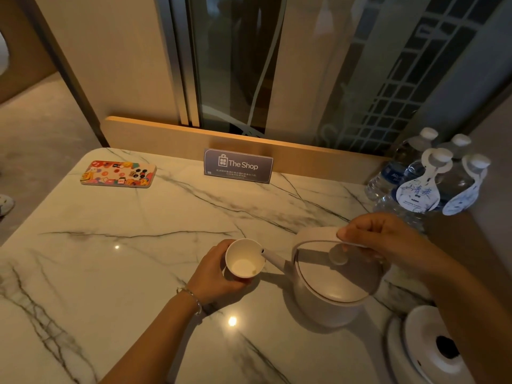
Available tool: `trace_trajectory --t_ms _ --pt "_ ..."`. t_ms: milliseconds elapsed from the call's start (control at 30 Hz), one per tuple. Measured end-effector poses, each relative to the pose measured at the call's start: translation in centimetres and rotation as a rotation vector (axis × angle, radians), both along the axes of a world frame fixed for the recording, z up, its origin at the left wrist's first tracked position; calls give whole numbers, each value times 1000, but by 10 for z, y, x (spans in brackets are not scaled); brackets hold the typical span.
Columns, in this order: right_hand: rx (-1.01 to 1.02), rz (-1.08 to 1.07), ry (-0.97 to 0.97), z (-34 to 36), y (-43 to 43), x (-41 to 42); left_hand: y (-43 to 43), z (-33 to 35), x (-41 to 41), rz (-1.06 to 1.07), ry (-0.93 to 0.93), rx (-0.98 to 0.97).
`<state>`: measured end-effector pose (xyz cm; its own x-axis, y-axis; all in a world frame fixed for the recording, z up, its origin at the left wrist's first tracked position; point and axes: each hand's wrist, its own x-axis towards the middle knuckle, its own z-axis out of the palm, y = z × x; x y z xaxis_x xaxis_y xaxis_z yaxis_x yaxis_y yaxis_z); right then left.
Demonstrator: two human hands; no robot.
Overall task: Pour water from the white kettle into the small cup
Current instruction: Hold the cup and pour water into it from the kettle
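Kettle [332, 284], white, hangs tilted from my right hand [388, 239], clamped on its handle; spout tip at the small cup [244, 262] rim. Left hand [219, 275] wraps the cup on the marble counter [138, 259]. Risk: I judge a sharper tilt overshoots, spilling water.

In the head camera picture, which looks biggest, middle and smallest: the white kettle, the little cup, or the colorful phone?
1. white kettle, clearly the biggest.
2. colorful phone, though it lies farther from the camera, so it may look smaller than it really is.
3. small cup, the smallest.
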<state>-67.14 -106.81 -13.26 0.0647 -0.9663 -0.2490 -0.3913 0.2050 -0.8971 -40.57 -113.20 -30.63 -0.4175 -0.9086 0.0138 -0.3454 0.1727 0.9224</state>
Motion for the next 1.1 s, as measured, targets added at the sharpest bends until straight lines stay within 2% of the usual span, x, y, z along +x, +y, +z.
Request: trace_trajectory --t_ms 667,1100 --pt "202 149 175 31 -22 20 5 -13 12 26 22 22" --pt "264 211 265 40 -28 28 6 -14 13 14 50 31"
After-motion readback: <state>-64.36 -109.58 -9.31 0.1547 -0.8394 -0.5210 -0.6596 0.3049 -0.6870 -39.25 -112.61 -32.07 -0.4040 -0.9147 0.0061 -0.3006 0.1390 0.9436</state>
